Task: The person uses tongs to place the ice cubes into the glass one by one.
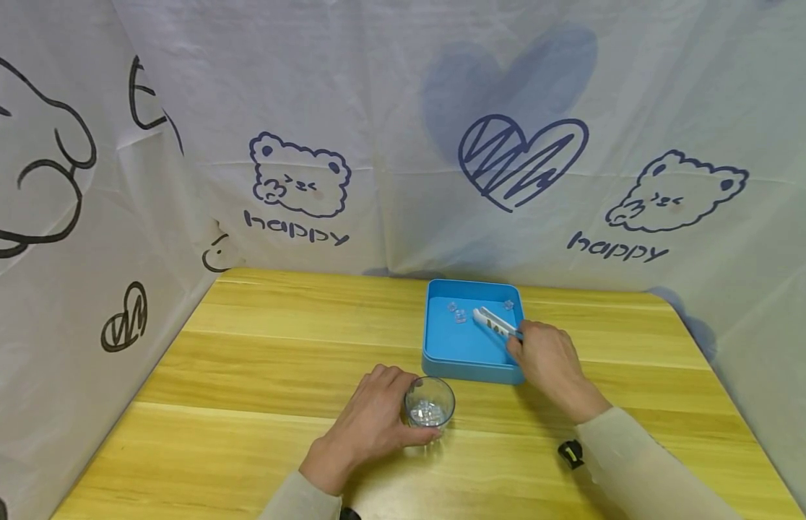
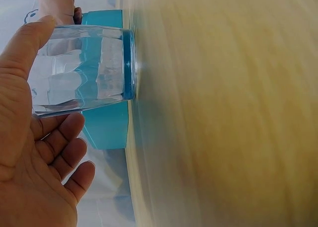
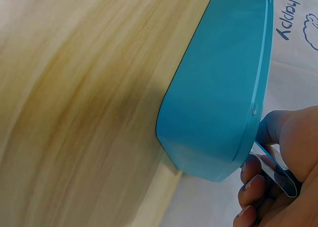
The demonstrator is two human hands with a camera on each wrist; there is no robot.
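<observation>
Left fingers (image 2: 69, 130) grasp clear cup (image 1: 432, 396), just in front of blue box's (image 1: 473, 370) near left corner. Right fingers (image 3: 253, 188) pinch tongs (image 1: 494, 323), tips over blue box. Clear bits (image 1: 460, 315) inside blue box could pop out if tongs squeeze crooked. Bump could tip clear cup, spilling cup's bits (image 1: 427, 414). Cloth (image 1: 403, 94) behind blue box: "happy" twice. Tongs' marks too small to read.

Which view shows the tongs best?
Head: the tongs appear from above, tips over the tray. Right wrist shows only a short stretch in the right hand; left wrist shows none that I can make out.
</observation>
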